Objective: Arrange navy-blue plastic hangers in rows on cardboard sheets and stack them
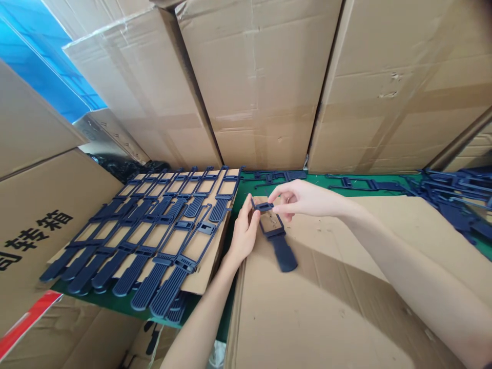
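A dark blue plastic part, with a frame at its top and a flat paddle at its lower end, lies on the cardboard sheet. My left hand is closed on the upper left corner of its frame, thumb and fingers around the edge. From the right, my right hand pinches the small crosspiece near the top of the frame between thumb and forefinger. Rows of similar dark blue parts rest on another cardboard sheet to the left.
Large cardboard boxes stand behind the green work surface. More blue parts lie along the back, with a tangled pile at the right. A box with black lettering is at the left.
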### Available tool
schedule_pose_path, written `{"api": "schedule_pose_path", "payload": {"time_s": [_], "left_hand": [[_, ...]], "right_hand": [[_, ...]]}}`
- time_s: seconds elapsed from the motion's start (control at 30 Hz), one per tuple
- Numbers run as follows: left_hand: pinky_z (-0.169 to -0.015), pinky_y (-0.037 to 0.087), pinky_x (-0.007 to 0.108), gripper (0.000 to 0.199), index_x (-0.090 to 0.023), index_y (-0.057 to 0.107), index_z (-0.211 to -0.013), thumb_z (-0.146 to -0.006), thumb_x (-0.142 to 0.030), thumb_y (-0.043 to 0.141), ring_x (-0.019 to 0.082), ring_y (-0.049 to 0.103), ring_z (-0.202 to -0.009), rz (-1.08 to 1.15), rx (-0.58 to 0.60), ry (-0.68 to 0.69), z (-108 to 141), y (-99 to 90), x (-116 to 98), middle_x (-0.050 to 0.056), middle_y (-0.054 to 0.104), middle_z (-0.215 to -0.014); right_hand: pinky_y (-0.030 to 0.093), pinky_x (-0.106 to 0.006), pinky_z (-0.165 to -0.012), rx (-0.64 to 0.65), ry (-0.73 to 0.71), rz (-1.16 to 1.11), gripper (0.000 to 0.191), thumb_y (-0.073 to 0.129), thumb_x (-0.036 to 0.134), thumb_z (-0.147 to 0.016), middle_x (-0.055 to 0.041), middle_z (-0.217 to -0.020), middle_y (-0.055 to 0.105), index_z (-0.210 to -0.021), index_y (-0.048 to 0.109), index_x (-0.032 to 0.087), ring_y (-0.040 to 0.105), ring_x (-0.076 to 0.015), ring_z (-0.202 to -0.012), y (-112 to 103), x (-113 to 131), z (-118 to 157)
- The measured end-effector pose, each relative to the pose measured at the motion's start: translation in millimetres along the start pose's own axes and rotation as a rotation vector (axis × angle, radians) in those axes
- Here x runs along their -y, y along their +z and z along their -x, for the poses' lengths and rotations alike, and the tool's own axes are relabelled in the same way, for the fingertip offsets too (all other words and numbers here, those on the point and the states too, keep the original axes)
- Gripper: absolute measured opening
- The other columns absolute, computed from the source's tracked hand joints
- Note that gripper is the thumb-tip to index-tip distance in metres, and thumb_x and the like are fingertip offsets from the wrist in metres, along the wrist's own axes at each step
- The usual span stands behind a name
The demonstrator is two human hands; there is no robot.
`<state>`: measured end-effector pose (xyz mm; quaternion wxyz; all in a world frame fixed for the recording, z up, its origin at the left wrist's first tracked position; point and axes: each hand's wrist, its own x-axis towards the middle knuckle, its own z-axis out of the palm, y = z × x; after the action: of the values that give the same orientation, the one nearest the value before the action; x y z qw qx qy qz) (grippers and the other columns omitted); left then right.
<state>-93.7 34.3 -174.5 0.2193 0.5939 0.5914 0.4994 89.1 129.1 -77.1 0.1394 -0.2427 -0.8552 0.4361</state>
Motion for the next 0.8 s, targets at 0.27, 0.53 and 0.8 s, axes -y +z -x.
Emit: {"api": "schedule_pose_path", "payload": {"time_s": [0.27, 0.53, 0.8], "left_hand": [[-0.118, 0.012, 0.040, 0.084, -0.019, 0.009, -0.152, -0.085, -0.030, 0.058, 0.024, 0.016, -0.145, 0.004, 0.054, -0.145, -2.4, 0.1, 21.4, 0.010, 0.017, -0.157], [-0.115, 0.023, 0.045, 0.068, -0.017, 0.030, -0.142, -0.081, -0.027, 0.059, 0.027, 0.028, -0.141, -0.073, -0.079, -0.129, -6.8, -1.6, 30.6, 0.015, 0.032, -0.151], [-0.114, 0.024, 0.047, 0.038, -0.019, 0.054, -0.122, -0.086, -0.030, 0.055, 0.026, 0.029, -0.141, -0.100, -0.063, -0.075, -9.8, -2.8, 23.7, 0.012, 0.030, -0.152]], "right_hand": [[0.050, -0.033, -0.074, -0.428, 0.368, 0.410, 0.026, 0.059, 0.037, -0.082, -0.0046, -0.076, 0.070, -0.098, 0.067, 0.019, 0.066, -0.0203, -0.071, -77.4, -60.8, 14.4], [0.048, -0.036, -0.072, -0.443, 0.944, 0.632, 0.028, 0.069, 0.027, -0.069, -0.0119, -0.107, 0.067, -0.097, 0.074, 0.024, 0.063, -0.0307, -0.096, -104.7, -169.3, 34.8], [0.048, -0.035, -0.073, -0.510, 0.919, 0.633, 0.039, 0.069, 0.021, -0.067, -0.0128, -0.107, 0.067, -0.106, 0.067, 0.020, 0.063, -0.0294, -0.097, -96.9, -194.9, 38.1]]}}
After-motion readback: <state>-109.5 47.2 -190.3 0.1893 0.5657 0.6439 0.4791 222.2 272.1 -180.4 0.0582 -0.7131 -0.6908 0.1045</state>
